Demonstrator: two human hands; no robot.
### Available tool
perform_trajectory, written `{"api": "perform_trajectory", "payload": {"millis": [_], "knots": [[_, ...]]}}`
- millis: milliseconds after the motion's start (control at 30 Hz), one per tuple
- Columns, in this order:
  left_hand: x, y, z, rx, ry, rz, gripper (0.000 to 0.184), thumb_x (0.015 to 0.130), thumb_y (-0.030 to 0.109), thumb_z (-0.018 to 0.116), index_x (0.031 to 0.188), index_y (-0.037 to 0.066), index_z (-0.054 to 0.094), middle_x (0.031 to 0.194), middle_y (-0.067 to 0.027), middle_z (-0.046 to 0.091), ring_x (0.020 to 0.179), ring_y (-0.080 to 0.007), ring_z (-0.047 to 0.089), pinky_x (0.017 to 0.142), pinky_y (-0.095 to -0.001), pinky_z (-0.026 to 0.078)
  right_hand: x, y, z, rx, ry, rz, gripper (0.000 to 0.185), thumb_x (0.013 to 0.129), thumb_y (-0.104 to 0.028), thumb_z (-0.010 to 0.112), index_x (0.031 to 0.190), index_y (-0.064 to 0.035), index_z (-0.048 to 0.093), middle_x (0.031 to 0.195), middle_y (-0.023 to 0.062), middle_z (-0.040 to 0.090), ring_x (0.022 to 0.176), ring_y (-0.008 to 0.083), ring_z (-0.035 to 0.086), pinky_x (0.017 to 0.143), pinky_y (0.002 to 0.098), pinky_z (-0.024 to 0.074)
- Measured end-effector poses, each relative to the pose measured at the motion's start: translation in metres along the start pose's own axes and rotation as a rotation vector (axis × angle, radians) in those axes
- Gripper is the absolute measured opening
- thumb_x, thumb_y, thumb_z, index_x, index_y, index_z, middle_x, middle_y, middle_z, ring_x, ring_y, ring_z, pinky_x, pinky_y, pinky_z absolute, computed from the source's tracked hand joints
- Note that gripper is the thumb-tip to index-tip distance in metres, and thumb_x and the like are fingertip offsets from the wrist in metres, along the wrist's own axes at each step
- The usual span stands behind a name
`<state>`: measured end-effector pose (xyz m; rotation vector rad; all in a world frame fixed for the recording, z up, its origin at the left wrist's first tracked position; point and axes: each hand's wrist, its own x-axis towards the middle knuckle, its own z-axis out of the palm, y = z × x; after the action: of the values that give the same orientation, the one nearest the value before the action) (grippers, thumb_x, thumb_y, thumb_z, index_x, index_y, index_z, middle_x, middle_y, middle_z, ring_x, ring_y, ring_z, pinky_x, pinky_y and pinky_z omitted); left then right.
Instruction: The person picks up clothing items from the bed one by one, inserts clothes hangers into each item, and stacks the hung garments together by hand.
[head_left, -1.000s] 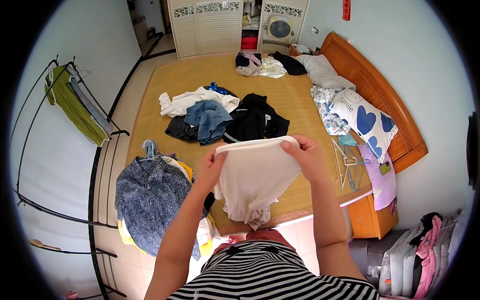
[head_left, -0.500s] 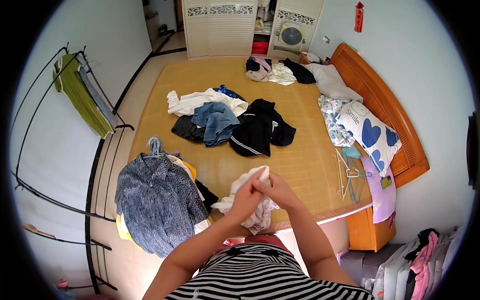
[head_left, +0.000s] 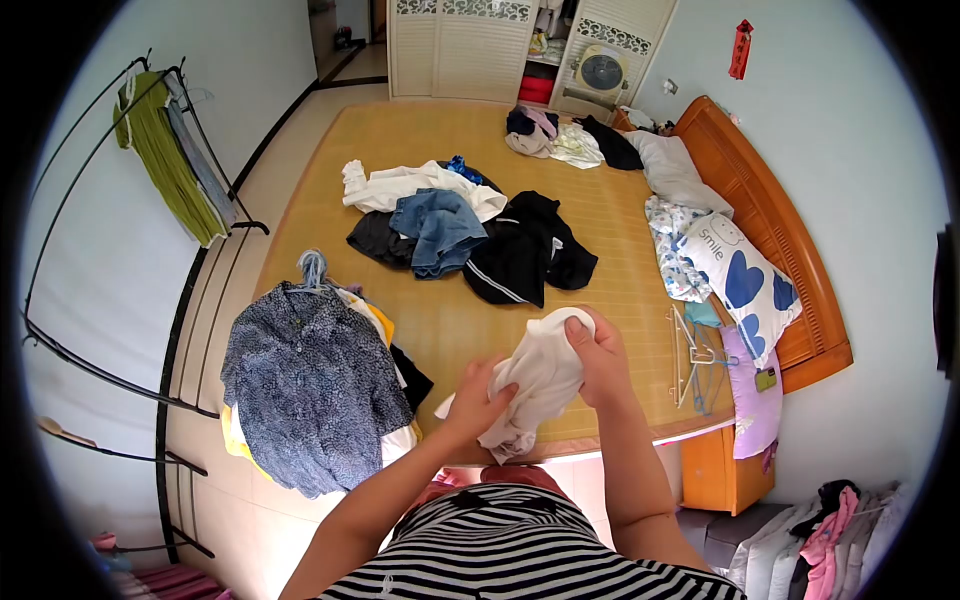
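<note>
A crumpled white garment (head_left: 541, 378), its exact kind unclear, hangs between my two hands just over the near edge of the bed. My left hand (head_left: 478, 400) grips its left side, thumb on top of the cloth. Higher up, my right hand (head_left: 598, 352) is closed on the upper right corner. The lower end of the cloth shows a faint pattern and droops toward my lap. Left of my hands lies a pile of clothes on hangers, topped by a dark blue speckled shirt (head_left: 312, 385).
On the bed mat (head_left: 390, 320) lie denim shorts (head_left: 436, 232), a black garment with white stripes (head_left: 515, 255) and a white garment (head_left: 420, 188). Hangers (head_left: 692, 355) and a heart-print pillow (head_left: 742, 280) are at the right. A black clothes rack (head_left: 90, 355) stands left.
My hands, earlier together on the white garment, have moved apart. The right hand has gone right and up, spreading the cloth between them. The view has shifted slightly.
</note>
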<state>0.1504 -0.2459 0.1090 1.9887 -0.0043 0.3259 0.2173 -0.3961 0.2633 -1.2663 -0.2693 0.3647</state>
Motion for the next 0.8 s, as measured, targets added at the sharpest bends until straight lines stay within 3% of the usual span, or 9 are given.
{"api": "perform_trajectory", "payload": {"millis": [67,167,233,367,433,567,633,700,800], "knots": [[0.000,-0.007,0.007,0.001,-0.015,0.019,0.042,0.082,0.018,0.063,0.120,0.003,0.052,0.112,-0.0186,0.053,0.107,-0.0324,0.051,0.092,-0.0378,0.041,-0.004,-0.007,0.005,-0.033,-0.012,-0.043,0.024,0.093,-0.024,0.056,0.103,-0.0022,0.060,0.089,0.0027,0.064,0.078,0.0088,0.057,0.069,0.0243,0.0471],[-0.001,-0.018,0.010,-0.147,-0.032,-0.145,0.039,0.080,0.012,0.061,0.118,0.004,0.053,0.104,-0.0168,0.058,0.098,-0.0318,0.057,0.086,-0.0373,0.045,-0.012,-0.016,0.001,-0.051,0.038,-0.087,0.025,0.092,-0.027,0.059,0.099,-0.0023,0.061,0.086,0.0017,0.063,0.075,0.0083,0.057,0.068,0.0235,0.0462],[0.001,-0.023,0.004,-0.109,0.088,-0.162,0.039,0.076,0.002,0.057,0.115,0.006,0.056,0.090,-0.0130,0.061,0.090,-0.0292,0.059,0.082,-0.0337,0.046,-0.013,-0.024,-0.014,-0.188,0.093,-0.156,0.027,0.090,-0.028,0.062,0.095,-0.0017,0.063,0.083,0.0014,0.063,0.075,0.0083,0.056,0.068,0.0234,0.0461],[0.015,-0.017,-0.034,0.099,0.195,-0.051,0.034,0.075,-0.001,0.055,0.108,0.003,0.060,0.089,-0.0137,0.060,0.086,-0.0287,0.058,0.077,-0.0327,0.046,-0.006,-0.031,-0.051,-0.136,0.340,-0.228,0.027,0.090,-0.028,0.062,0.094,-0.0021,0.061,0.083,0.0054,0.064,0.074,0.0125,0.062,0.066,0.0271,0.0506],[0.030,0.004,-0.055,0.110,0.201,-0.036,0.024,0.074,-0.004,0.052,0.096,0.001,0.062,0.088,-0.0134,0.059,0.080,-0.0283,0.057,0.072,-0.0313,0.045,-0.006,-0.040,-0.060,-0.062,0.419,-0.260,0.025,0.091,-0.027,0.060,0.093,-0.0023,0.061,0.084,0.0056,0.065,0.074,0.0128,0.062,0.066,0.0271,0.0508],[0.064,0.012,-0.048,0.150,0.256,0.125,0.018,0.075,0.000,0.050,0.088,-0.001,0.062,0.082,-0.0149,0.059,0.071,-0.0273,0.056,0.065,-0.0332,0.044,-0.006,-0.040,-0.097,0.084,0.427,-0.348,0.024,0.093,-0.025,0.058,0.094,-0.0021,0.061,0.086,0.0045,0.065,0.075,0.0120,0.062,0.068,0.0261,0.0504],[0.078,0.027,-0.036,-0.079,0.192,-0.172,0.016,0.076,0.002,0.048,0.086,-0.002,0.059,0.075,-0.0156,0.058,0.067,-0.0275,0.055,0.064,-0.0327,0.043,-0.001,-0.036,-0.124,-0.060,0.427,-0.304,0.024,0.093,-0.026,0.058,0.096,-0.0020,0.061,0.087,0.0042,0.064,0.077,0.0114,0.061,0.068,0.0255,0.0500],[0.088,0.038,-0.016,-0.080,0.196,-0.175,0.014,0.077,0.007,0.049,0.083,-0.002,0.056,0.069,-0.0171,0.056,0.065,-0.0290,0.053,0.063,-0.0338,0.043,0.006,-0.026,-0.156,-0.023,0.423,-0.288,0.026,0.093,-0.026,0.058,0.099,-0.0017,0.061,0.088,0.0041,0.064,0.077,0.0109,0.061,0.069,0.0251,0.0496],[0.098,0.038,0.016,0.245,0.084,-0.108,0.022,0.074,0.019,0.062,0.081,0.000,0.056,0.074,-0.0203,0.058,0.070,-0.0352,0.057,0.063,-0.0406,0.044,0.015,-0.002,-0.209,0.000,0.460,-0.230,0.028,0.091,-0.027,0.060,0.097,-0.0006,0.063,0.086,0.0016,0.063,0.077,0.0090,0.057,0.067,0.0242,0.0469]]}}
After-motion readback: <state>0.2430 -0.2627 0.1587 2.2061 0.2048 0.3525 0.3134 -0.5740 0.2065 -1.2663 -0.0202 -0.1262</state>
